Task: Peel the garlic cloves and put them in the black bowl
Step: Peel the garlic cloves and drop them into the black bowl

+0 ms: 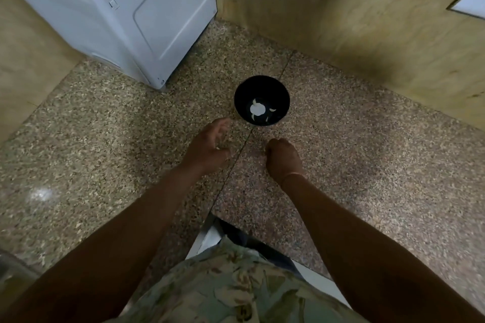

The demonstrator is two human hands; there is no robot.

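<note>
Where counter slabs (pixel 341 152) join, black bowl (pixel 240 94) holds garlic (pixel 257 109).

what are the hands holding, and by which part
It cannot be told. The right hand is curled with its back to the camera, hiding its palm; the left hand shows only a pale speck at its loosely curled fingers.

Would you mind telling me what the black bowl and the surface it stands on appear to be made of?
The black bowl looks like glazed ceramic or hard plastic; its smooth dark wall leaves that open. The surface looks like polished speckled granite or terrazzo: mottled brown grains, a straight seam, a soft glare patch.
</note>
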